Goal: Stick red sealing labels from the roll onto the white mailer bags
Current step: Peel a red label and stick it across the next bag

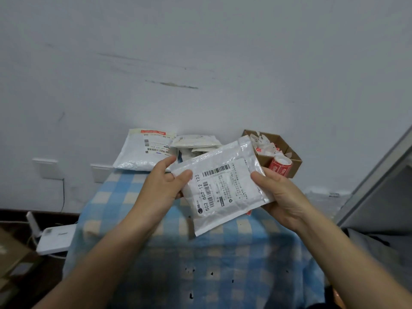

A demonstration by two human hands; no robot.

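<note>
Head view: one bag (pixel 223 186) held up, the roll (pixel 279 167) waiting in its box (pixel 295 162).
The left hand (pixel 163 186) and right hand (pixel 283 197) each have a grip clamped on the bag's ends, above the tabletop (pixel 223 253). No red label shows on its face. One bag in the back pile (pixel 142 152) carries a red strip, so I judge some done and this one pending.

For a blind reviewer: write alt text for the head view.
Left hand and right hand hold a white mailer bag by its side edges, shipping label up, above a blue checked cloth. Behind lie more mailers and a cardboard box holding a red label roll.
</note>
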